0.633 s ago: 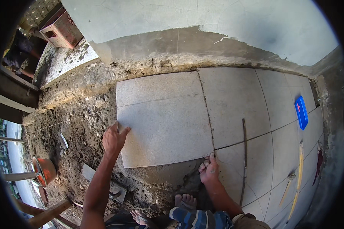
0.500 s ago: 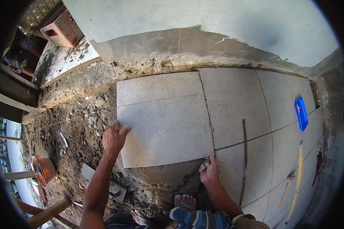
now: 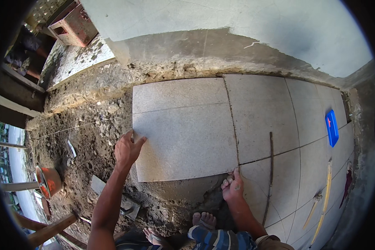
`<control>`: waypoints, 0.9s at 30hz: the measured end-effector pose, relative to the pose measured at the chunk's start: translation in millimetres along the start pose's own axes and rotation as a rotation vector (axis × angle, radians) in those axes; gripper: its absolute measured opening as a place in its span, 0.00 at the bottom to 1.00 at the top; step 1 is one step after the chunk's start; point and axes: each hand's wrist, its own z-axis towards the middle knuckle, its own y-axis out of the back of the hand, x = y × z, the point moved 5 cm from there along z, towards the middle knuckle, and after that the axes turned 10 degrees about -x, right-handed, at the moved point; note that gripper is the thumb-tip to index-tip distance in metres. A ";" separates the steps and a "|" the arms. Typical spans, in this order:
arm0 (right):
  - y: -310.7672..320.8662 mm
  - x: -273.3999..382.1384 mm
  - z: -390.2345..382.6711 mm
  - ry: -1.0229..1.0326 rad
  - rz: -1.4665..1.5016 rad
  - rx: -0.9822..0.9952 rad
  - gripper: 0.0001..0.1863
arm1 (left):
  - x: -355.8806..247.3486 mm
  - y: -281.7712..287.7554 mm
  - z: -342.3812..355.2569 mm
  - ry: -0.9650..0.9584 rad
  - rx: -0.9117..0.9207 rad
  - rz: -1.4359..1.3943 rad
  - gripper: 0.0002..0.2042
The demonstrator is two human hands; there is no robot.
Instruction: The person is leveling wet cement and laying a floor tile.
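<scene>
A large pale grey floor tile [image 3: 183,137] lies beside the laid tiles, its near edge over wet mortar [image 3: 175,189]. My left hand [image 3: 128,151] grips its left edge, thumb on the top face and fingers at the side. At the near right corner, by the joint with the neighbouring tile [image 3: 258,116], my right hand [image 3: 232,185] touches the edge, one digit stretched to the corner and the other fingers curled. Whether those curled fingers reach under the tile is hidden. A taut string [image 3: 79,126] runs from the left to the tile and a thin line continues across its face.
A trowel [image 3: 130,207] lies on the rough soil near my left forearm, with an orange bucket [image 3: 49,182] farther left. On the laid tiles rest a dark thin rod [image 3: 271,177], a blue tray [image 3: 332,128] and a yellow strip [image 3: 322,208]. A plastered wall [image 3: 237,46] borders the far side.
The whole view has shifted slightly, so the scene sits a little farther right. Both hands keep their places on the tile, which shows no clear movement against its neighbours.
</scene>
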 end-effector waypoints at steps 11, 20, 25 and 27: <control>2.4 1.3 0.8 0.002 -0.036 -0.013 0.18 | 3.3 3.2 0.8 0.091 0.122 -0.043 0.33; 1.2 3.2 -0.1 0.004 -0.031 0.012 0.19 | 7.6 1.6 0.2 0.099 0.111 -0.064 0.32; 1.9 2.7 -0.9 -0.003 -0.045 0.017 0.19 | 8.7 -2.5 0.0 0.129 0.152 -0.061 0.31; 2.3 4.5 0.1 0.035 -0.006 -0.002 0.19 | 7.2 -3.7 1.5 0.119 0.162 -0.067 0.31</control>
